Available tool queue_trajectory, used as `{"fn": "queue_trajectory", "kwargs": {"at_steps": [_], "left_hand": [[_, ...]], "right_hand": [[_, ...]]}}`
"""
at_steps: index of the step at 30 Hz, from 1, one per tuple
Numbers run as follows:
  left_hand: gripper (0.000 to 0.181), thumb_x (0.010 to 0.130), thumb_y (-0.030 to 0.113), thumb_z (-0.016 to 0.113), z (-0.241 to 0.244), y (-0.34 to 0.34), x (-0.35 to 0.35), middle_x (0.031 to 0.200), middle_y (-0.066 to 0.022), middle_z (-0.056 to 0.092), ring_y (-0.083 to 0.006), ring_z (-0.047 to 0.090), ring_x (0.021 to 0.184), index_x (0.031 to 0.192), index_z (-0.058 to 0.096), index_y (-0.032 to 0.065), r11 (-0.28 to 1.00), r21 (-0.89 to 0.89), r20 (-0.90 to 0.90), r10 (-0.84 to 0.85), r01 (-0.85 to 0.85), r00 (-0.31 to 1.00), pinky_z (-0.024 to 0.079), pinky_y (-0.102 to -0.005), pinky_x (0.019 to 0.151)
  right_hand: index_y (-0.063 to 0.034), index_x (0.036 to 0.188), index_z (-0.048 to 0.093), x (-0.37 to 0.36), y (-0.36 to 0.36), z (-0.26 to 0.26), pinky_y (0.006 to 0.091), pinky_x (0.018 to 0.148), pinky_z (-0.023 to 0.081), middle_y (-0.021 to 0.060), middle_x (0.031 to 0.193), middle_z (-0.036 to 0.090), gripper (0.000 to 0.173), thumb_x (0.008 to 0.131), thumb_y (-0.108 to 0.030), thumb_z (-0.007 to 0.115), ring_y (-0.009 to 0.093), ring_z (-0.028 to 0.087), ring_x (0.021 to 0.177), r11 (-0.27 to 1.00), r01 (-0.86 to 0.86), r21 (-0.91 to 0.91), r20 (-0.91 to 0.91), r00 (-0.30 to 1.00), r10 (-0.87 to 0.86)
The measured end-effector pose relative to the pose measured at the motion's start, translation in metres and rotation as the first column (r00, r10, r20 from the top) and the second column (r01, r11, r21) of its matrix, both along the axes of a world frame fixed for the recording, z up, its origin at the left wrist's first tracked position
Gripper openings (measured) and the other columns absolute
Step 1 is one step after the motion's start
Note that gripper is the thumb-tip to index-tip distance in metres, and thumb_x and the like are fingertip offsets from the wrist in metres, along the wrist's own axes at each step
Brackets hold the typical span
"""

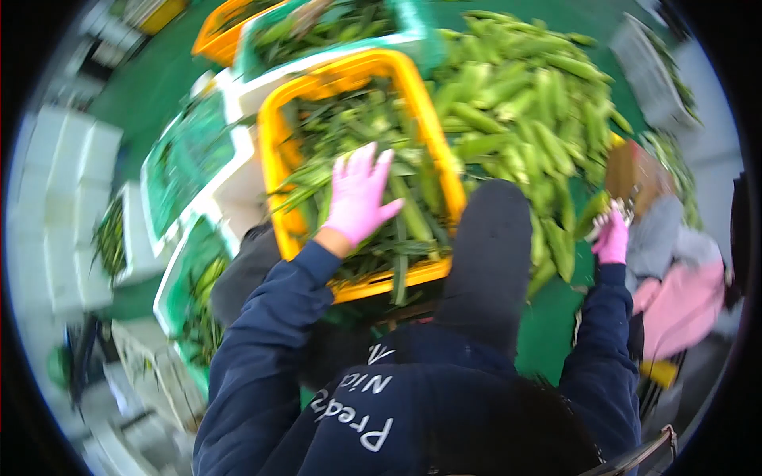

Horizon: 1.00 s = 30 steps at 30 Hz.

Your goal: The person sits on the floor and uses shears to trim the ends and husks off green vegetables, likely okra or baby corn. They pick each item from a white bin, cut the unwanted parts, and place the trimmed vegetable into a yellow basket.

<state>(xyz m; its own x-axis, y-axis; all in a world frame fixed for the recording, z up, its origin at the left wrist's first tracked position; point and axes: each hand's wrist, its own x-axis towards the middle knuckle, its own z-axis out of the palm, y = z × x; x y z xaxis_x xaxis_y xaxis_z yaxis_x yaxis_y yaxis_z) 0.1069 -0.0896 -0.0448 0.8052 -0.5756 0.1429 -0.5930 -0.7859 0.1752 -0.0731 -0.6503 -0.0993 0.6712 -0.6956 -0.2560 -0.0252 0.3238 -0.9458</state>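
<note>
My left hand [363, 196], in a pink glove, is spread over the corn leaves and husks [357, 125] in an orange plastic crate [437, 143]. Its fingers are apart, and nothing shows in its grasp. The crate stands before my knees, with long green leaves hanging over its rim. Out to the right, my gloved right hand [612, 241] is closed on a small metal tool [624, 208]; blur hides its exact kind. A green ear of corn [592, 214] lies against that hand, and I cannot tell whether the fingers hold it too.
A large heap of corn in husk [536, 107] covers the green floor right of the crate. Foam boxes lined with green netting [196, 172] stand to the left. Close to my right hand are a cardboard box [634, 172] and pink cloth [684, 303]. White foam boxes [77, 154] are stacked far left.
</note>
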Motion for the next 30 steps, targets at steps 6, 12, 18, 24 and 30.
{"fn": "queue_trajectory", "kwargs": {"at_steps": [6,12,18,24,30], "left_hand": [[0.041,0.104,0.021,0.057,0.107,0.152,-0.037,0.133,-0.0086,0.063,-0.0182,0.063,0.118,0.141,0.054,0.0009,0.360,-0.833,-0.419,0.086,-0.420,0.904,0.046,-0.0305,0.104],[0.033,0.100,0.021,0.060,0.029,0.462,-0.190,0.116,-0.0143,0.071,-0.0217,0.069,0.104,0.125,0.066,-0.0005,0.160,-0.661,-0.345,0.803,-0.733,0.486,0.053,-0.0337,0.092],[0.030,0.093,0.024,0.055,-0.095,0.510,-0.256,0.107,-0.0176,0.072,-0.0333,0.069,0.101,0.110,0.073,0.0072,0.253,-0.173,-0.251,0.923,-0.952,0.290,0.053,-0.0421,0.091],[0.029,0.091,0.019,0.056,-0.215,0.477,-0.194,0.109,-0.0139,0.068,-0.0343,0.065,0.107,0.117,0.068,0.0122,0.327,0.333,-0.097,0.945,-0.884,0.313,0.050,-0.0509,0.087],[0.037,0.080,0.017,0.074,-0.242,0.461,-0.160,0.116,-0.0192,0.065,-0.0420,0.062,0.106,0.113,0.061,0.0078,0.227,0.029,-0.192,0.957,-0.973,0.218,0.049,-0.0484,0.092]], "right_hand": [[-0.0089,0.148,0.051,0.048,0.091,0.007,0.0336,0.095,0.048,0.0005,0.103,0.062,0.048,0.104,-0.026,0.056,0.014,0.059,0.098,0.956,-0.285,0.064,-0.119,0.949,0.291],[0.0016,0.152,0.039,0.068,0.250,0.114,0.0298,0.097,0.042,0.0033,0.109,0.054,0.062,0.096,-0.015,0.060,0.013,0.053,0.099,0.511,-0.724,-0.463,-0.357,0.680,0.640],[-0.0010,0.130,0.055,0.077,0.366,0.147,0.0371,0.087,0.051,0.0126,0.103,0.064,0.058,0.073,-0.003,0.067,0.024,0.062,0.090,-0.216,-0.923,-0.318,-0.762,0.114,0.637],[-0.0028,0.121,0.061,0.175,0.440,0.070,0.0423,0.087,0.052,0.0202,0.100,0.068,0.050,0.076,-0.024,0.070,0.040,0.066,0.098,-0.700,-0.650,0.296,-0.727,-0.628,0.275],[-0.0056,0.117,0.061,0.244,0.474,-0.046,0.0500,0.109,0.038,0.0207,0.104,0.071,0.054,0.073,-0.034,0.070,0.039,0.066,0.107,-0.854,-0.516,-0.067,-0.997,0.005,0.076]]}}
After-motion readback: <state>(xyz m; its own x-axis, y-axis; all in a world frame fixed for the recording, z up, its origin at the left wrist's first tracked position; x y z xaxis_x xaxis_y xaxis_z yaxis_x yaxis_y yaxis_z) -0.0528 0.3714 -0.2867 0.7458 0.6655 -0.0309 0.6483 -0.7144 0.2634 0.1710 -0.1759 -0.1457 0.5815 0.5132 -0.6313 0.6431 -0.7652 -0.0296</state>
